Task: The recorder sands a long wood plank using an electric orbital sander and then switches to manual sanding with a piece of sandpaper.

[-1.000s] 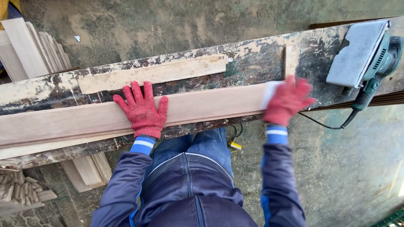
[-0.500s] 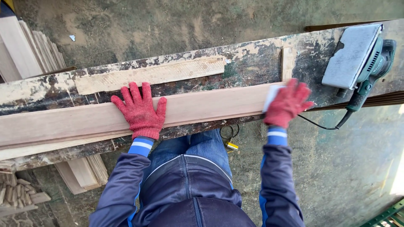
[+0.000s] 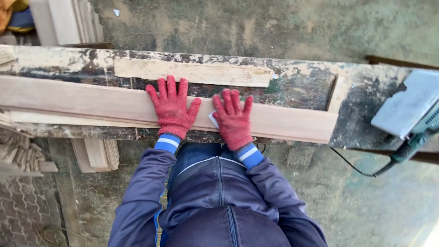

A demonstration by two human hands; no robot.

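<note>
We press our left hand (image 3: 171, 110) flat, fingers spread, on the long pale wooden board (image 3: 283, 122) lying along the paint-stained workbench's (image 3: 302, 82) near edge; our right hand (image 3: 233, 120) pins a small white pad (image 3: 213, 119) there. A grey electric sander (image 3: 409, 107) sits at the right end.

Wood workshop: stained bench (image 3: 302, 80), sander (image 3: 409, 107), plank stacks (image 3: 68, 20).

plank (image 3: 283, 121) on bench (image 3: 302, 84) | both hands (image 3: 173, 110) flat on plank — perhaps sandpaper (image 3: 213, 119) under right | sander (image 3: 411, 110) at right
</note>
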